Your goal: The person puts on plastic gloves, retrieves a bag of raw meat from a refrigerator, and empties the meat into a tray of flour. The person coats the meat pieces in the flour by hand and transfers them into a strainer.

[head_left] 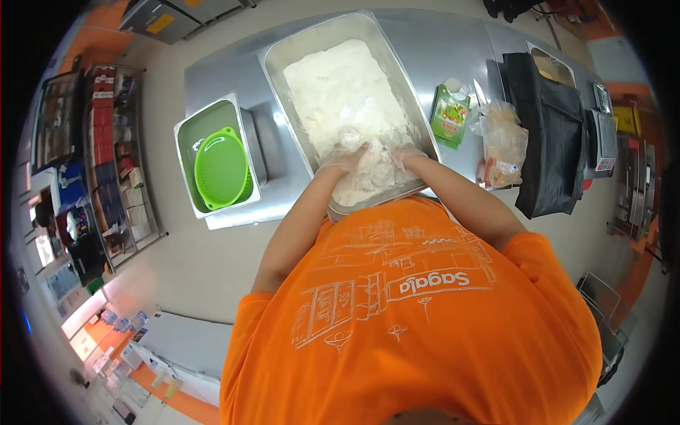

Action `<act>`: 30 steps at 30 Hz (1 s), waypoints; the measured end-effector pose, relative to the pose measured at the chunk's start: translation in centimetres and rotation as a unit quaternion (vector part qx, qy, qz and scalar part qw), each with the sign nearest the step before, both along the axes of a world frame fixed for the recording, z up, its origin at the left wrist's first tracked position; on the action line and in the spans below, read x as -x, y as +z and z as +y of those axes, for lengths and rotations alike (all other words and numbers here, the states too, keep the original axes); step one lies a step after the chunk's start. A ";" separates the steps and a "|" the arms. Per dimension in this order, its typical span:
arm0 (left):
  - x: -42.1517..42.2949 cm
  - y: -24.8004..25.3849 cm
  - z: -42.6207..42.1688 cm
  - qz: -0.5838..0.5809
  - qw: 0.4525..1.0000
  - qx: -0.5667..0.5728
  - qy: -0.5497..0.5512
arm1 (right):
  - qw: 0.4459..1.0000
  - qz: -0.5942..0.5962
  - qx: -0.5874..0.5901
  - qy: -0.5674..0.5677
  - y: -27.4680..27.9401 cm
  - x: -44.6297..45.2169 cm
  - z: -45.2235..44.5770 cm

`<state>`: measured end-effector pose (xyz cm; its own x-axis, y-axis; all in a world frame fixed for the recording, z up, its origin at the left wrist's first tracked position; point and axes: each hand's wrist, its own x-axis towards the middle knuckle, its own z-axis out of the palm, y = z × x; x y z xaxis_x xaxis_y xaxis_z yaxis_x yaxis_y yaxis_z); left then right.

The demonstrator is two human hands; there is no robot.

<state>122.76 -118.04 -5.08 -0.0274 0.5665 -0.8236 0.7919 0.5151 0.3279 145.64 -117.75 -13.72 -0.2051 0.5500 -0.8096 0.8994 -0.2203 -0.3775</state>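
Observation:
A long metal tray point(283, 106) full of white flour-like powder point(336, 88) lies on the steel table in front of my body. Both hands wear thin clear gloves and reach into the near half of the tray. My left hand point(345, 157) is partly sunk in the powder beside some lumpy pieces coated in white. Across from it, my right hand point(405, 157) touches the same coated pieces point(375, 161) near the tray's side wall. The powder and the gloves hide most fingers, so I cannot make out whether either hand grips a piece.
Left of the tray, a metal container point(185, 166) holds a green plastic basket point(225, 170). To the right are a green packet point(450, 117), a knife point(479, 92), a clear bag of food point(504, 145) and a black bag point(545, 142). Steel table point(234, 71) lies beneath them.

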 end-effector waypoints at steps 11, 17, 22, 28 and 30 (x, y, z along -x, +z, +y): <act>0.3 -3.9 -2.1 -0.314 0.881 0.068 0.348 | 0.668 0.370 0.326 -0.557 7.0 7.0 -0.6; 0.4 -8.0 -1.9 -0.455 0.780 0.067 0.425 | 0.628 0.388 0.306 -0.601 3.9 7.6 0.1; 0.8 -3.1 -0.1 -0.281 0.890 -0.049 0.355 | 0.806 0.289 0.112 -0.505 3.6 4.1 2.4; 0.7 -0.1 0.8 0.101 0.908 -0.406 0.038 | 0.971 -0.069 -0.215 -0.082 8.2 5.5 8.7; 0.9 1.4 1.2 0.146 0.923 -0.353 -0.035 | 0.967 -0.017 -0.255 0.004 10.1 6.5 9.6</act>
<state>121.88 -116.85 -3.73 -0.1334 0.9683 -0.2114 0.9228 0.1992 0.3299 139.18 -108.15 -3.57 -0.1886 0.8777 -0.4405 0.9145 -0.0065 -0.4045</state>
